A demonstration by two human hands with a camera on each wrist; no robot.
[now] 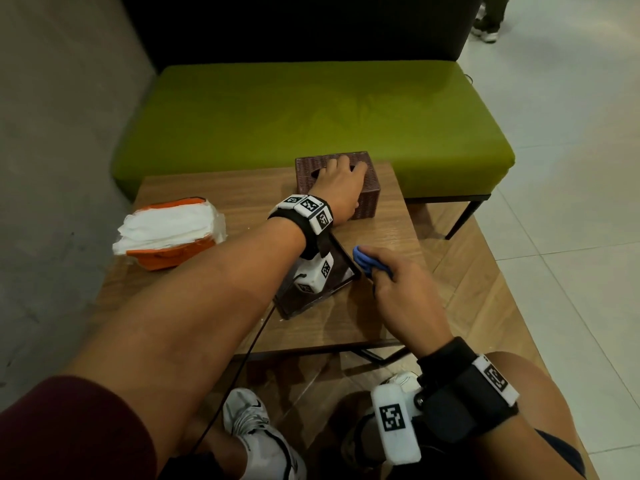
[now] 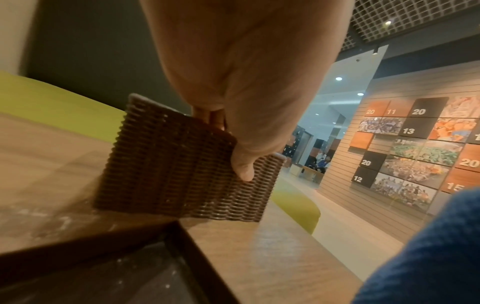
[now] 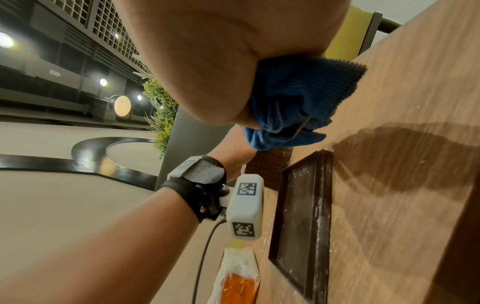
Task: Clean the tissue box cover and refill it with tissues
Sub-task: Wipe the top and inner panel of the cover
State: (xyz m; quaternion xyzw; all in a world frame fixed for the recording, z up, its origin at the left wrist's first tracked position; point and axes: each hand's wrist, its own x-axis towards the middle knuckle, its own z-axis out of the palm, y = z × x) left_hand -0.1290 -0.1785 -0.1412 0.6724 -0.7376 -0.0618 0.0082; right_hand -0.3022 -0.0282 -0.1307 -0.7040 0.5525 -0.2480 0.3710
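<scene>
Your left hand [image 1: 341, 183] is clamping over the top of the wicker cover [image 1: 367, 199] at twelve o'clock on the table [image 1: 214, 188], thumb down its near side, likely steadying it for wiping. Your right hand [image 1: 401, 289] is balling the blue cloth [image 1: 363, 259] at three o'clock. The tissues [image 1: 166, 225] are waiting at nine o'clock, the dark tray [image 3: 303, 216] lying between.

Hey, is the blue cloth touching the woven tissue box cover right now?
No, the blue cloth is bunched in the right hand above the table, apart from the woven cover, which the left hand grips.
</scene>
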